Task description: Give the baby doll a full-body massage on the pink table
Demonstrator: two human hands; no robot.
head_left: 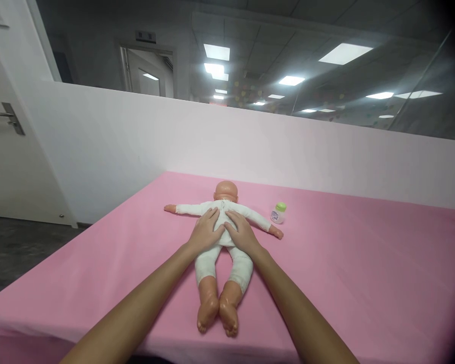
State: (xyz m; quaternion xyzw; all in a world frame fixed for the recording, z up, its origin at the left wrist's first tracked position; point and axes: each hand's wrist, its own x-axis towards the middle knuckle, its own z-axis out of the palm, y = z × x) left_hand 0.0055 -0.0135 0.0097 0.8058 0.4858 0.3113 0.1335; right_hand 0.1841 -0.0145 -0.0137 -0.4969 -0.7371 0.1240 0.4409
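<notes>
broadly, a pink tabletop [345, 283] filled the lower half of the frame, backed by a pale partition wall [136, 136] with a glass pane above it and a white door [7, 151] at the far left. at the centre lay a baby doll [223, 237], face down, head pointing away toward the wall, arms spread wide and bare feet nearest the camera, a flat, stable pose that left its whole back exposed. the left hand [206, 232] and the right hand [240, 231] both rested on that back, side by side, palms down with fingers loosely spread and flat; neither gripped anything, they only pressed or rested on the white romper. the fingertips pointed toward the doll's head. just beyond the doll's right-of-frame arm stood a small bottle [278, 213] with a green cap, upright, apart from both hands.
</notes>
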